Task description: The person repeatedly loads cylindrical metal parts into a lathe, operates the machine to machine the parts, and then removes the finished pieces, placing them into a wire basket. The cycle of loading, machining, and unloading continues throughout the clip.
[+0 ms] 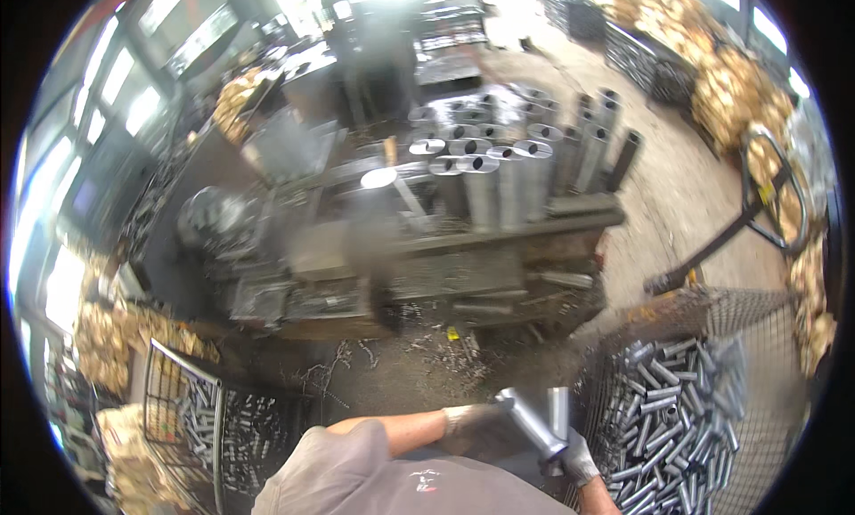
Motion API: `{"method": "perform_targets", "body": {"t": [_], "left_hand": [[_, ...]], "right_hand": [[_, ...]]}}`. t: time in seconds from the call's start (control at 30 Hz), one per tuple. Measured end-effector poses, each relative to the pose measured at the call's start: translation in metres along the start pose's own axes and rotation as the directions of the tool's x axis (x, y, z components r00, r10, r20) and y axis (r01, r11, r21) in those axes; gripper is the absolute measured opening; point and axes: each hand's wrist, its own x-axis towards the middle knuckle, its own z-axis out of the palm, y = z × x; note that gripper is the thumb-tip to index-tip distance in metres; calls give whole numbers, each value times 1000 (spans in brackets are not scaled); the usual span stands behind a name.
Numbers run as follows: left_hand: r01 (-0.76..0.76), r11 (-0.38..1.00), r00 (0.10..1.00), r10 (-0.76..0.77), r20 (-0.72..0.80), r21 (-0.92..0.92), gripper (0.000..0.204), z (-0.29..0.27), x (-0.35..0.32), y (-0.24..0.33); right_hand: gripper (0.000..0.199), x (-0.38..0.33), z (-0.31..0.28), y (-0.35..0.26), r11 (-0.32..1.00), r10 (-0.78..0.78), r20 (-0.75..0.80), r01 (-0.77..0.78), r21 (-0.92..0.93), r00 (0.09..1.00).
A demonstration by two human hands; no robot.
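My right hand point(579, 462), in a grey work glove, is closed on short bright metal tubes low in the view. One metal tube point(558, 412) stands nearly upright from that hand. A second metal tube point(533, 423) slants across in front of it, its lower right end at the right hand's fingers. My left hand point(476, 429), in a dark-stained glove, is beside the slanted tube's upper left end. Its fingers are blurred, and I cannot tell whether it grips that tube.
A wire-mesh bin point(748, 337) full of short metal tubes stands at my right, and a railed bin point(183, 359) with small metal pieces at my left. Ahead is a greasy workbench point(445, 279) bearing several upright wide tubes point(509, 190). A pallet-jack handle point(746, 221) rises at right.
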Motion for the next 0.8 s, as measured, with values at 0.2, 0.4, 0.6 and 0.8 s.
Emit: {"method": "perform_targets", "body": {"t": [0.2,0.4,0.6,0.8], "left_hand": [[-425,604,903,336,-268,-674,45,-82,-242,-61],[-953,294,152,677,-721,75,33,-157,-439,-82],[-518,289,-399,751,-527,805,53,-239,-562,19],[-275,516,-339,737,-584,811,54,-337,-582,87]], "right_hand": [[71,5,248,-165,804,-198,580,470,-366,790],[83,-19,406,-255,663,-203,689,615,-426,696],[64,21,555,-340,426,-567,663,863,-272,489],[64,103,621,-342,413,-669,573,878,-243,474]]}}
